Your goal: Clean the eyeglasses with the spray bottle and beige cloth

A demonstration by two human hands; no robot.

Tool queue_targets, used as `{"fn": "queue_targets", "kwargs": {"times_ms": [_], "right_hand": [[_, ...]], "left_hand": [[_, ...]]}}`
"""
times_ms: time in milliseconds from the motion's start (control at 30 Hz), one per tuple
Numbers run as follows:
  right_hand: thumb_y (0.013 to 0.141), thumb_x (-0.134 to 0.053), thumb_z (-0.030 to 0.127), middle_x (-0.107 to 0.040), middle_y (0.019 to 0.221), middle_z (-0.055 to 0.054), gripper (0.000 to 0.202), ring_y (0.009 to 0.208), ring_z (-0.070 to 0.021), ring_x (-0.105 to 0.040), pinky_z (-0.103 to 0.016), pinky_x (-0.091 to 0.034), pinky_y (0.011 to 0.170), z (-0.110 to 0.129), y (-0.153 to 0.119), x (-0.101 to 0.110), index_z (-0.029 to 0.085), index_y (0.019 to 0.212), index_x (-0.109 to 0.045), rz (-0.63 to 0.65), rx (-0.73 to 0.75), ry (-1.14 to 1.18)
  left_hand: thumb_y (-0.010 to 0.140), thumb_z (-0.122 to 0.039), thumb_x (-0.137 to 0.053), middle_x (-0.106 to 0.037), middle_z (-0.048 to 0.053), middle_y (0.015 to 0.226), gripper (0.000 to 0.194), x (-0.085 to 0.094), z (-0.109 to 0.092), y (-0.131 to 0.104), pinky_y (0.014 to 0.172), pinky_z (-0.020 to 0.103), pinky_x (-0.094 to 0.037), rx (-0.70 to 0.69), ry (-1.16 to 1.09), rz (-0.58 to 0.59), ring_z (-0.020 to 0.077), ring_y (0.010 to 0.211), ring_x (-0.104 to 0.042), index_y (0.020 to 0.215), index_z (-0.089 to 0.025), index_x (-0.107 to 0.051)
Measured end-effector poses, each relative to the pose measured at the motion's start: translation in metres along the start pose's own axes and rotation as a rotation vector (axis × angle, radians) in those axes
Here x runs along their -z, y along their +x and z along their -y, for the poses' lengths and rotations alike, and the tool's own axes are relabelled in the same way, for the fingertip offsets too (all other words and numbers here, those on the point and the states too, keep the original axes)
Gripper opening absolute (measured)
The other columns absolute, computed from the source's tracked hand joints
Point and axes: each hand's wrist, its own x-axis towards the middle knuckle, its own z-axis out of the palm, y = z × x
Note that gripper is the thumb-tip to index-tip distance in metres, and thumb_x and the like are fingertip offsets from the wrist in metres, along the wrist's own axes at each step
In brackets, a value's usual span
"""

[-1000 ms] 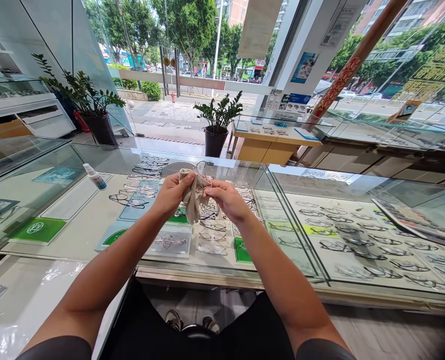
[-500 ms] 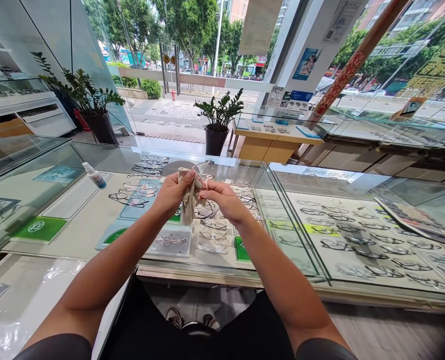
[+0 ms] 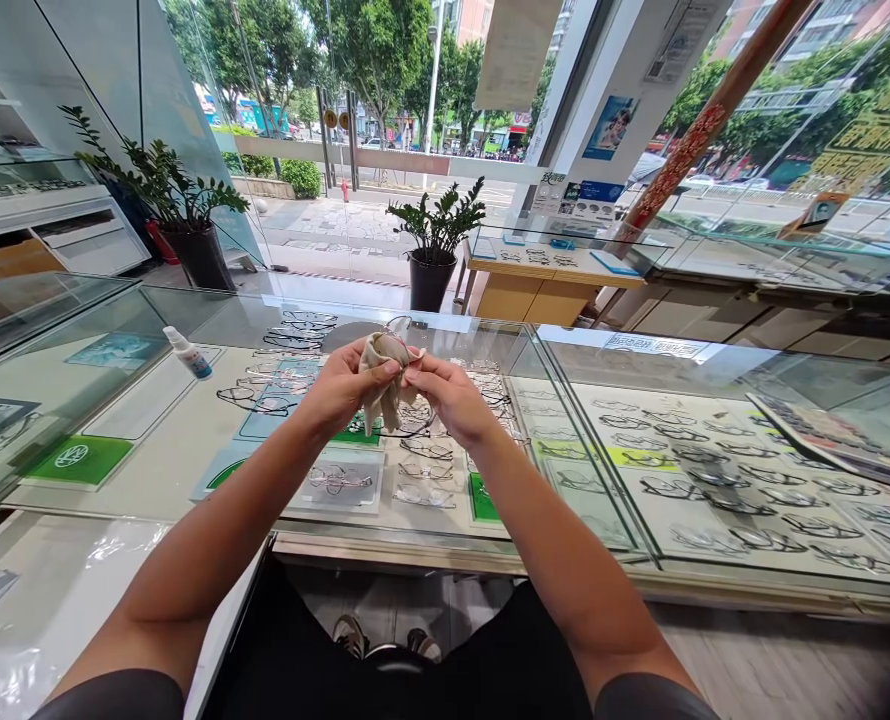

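Daylight is pouring through tall windows facing a tree-lined street. Two potted plants are standing on the floor beyond the far edge of the glass counter. A wooden display table is sitting near the right-hand glazing.

One head-worn camera looks forward and down from the person's own eye height. It sits close over the glass counter, which fills the frame's middle, with the street window at 12 o'clock
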Motion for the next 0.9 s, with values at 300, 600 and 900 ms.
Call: {"fn": "queue_targets", "kwargs": {"times_ms": [300, 600, 900], "right_hand": [[0.084, -0.088, 0.049, -0.068, 0.098, -0.001, 0.025, 0.097, -0.0205, -0.057, -0.039, -0.045, 0.099, -0.0014, -0.0012, 0.0032, 0.025, 0.082, -0.08, 0.019, 0.025, 0.027], [0.084, -0.088, 0.054, -0.067, 0.093, -0.002, 0.031, 0.092, -0.0205, -0.055, -0.04, -0.046, 0.096, -0.0005, -0.0026, 0.0025, 0.025, 0.085, -0.079, 0.053, -0.033, -0.001], [0.091, -0.083, 0.045, -0.065, 0.098, -0.002, 0.02, 0.095, -0.0206, -0.059, -0.044, -0.052, 0.099, 0.0022, -0.0026, 0.0014, 0.025, 0.093, -0.08, 0.129, 0.031, -0.097]], "left_hand": [[0.077, -0.047, -0.102, -0.085, 0.011, 0.104, 0.047, 0.0, 0.0035, 0.0003, 0.083, 0.028, -0.06, -0.019, 0.119, -0.003, 0.0194, 0.091, -0.077, 0.108, -0.016, -0.087], [0.062, -0.05, -0.108, -0.08, 0.005, 0.079, 0.05, -0.0021, 0.0064, -0.0001, 0.068, 0.025, -0.057, -0.008, 0.094, -0.11, 0.0138, 0.069, -0.069, 0.091, -0.015, -0.087], [0.06, -0.054, -0.108, -0.08, 0.006, 0.08, 0.054, -0.0057, 0.0063, 0.0, 0.065, 0.026, -0.057, -0.059, 0.1, -0.192, 0.0154, 0.069, -0.07, 0.084, -0.013, -0.082]]}}
